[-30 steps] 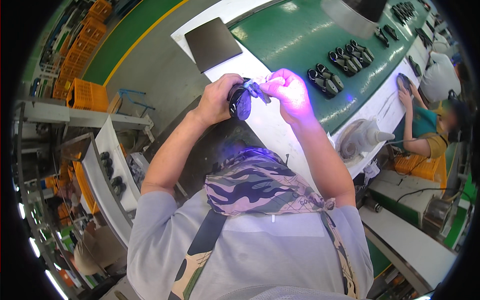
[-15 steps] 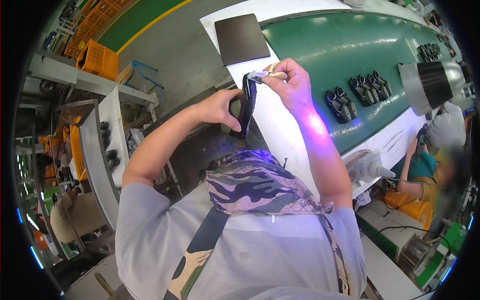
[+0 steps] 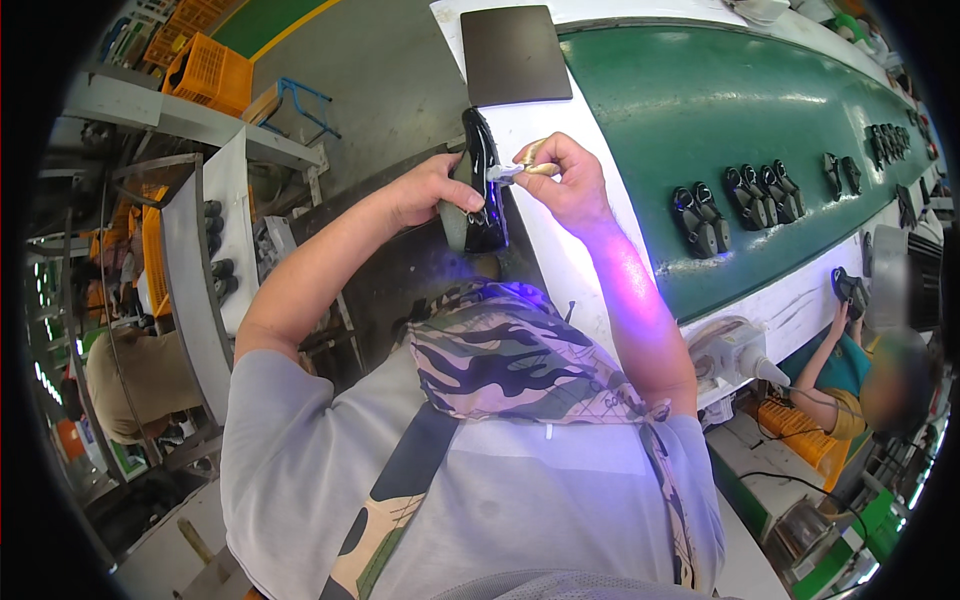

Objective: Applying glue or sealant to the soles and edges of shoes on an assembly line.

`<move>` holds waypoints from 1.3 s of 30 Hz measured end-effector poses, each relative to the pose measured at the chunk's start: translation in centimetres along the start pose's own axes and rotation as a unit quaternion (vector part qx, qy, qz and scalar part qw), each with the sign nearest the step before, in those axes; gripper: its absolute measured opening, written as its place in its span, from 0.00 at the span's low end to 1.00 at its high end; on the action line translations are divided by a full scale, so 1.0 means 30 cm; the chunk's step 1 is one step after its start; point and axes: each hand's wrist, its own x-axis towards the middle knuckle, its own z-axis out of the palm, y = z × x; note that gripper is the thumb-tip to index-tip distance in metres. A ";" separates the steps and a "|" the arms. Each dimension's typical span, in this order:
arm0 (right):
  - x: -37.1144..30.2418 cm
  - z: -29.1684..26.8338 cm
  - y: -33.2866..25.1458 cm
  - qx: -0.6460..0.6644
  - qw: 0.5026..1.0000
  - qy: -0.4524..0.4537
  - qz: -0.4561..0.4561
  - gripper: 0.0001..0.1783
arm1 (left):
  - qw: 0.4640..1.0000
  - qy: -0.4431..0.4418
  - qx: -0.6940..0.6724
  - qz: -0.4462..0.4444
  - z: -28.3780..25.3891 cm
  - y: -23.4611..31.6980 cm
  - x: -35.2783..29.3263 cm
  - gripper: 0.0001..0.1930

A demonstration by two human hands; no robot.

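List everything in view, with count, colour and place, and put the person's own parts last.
shoe: one, glossy black, in the left hand
cloth: one, pale, in the right hand, at the shoe
white table: one, white, centre
board: one, dark brown, on its far end
green tabletop: one, green, upper right
sandals: several pairs, dark, on the green tabletop
bottle: one, whitish, right
crates: several, orange, left and right
blue frame: one, blue, upper left
shelf: one, white, left, bearing dark shoes
co-worker: one, teal clothing, right
apron: one, camouflage, on the chest
shirt: one, grey, on the torso
hands: two, bare, upper centre
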 end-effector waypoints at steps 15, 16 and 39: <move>-0.040 -0.029 0.086 0.071 0.994 -0.018 0.079 0.11 | 0.985 0.083 -0.133 0.068 -0.122 -0.064 0.008 0.24; -0.044 -0.027 0.096 0.130 0.987 0.018 0.091 0.11 | 0.981 0.057 -0.163 0.088 -0.121 -0.069 0.008 0.23; -0.081 0.197 0.122 0.213 0.933 0.149 0.249 0.10 | 0.867 0.301 0.168 0.360 -0.089 -0.153 -0.183 0.35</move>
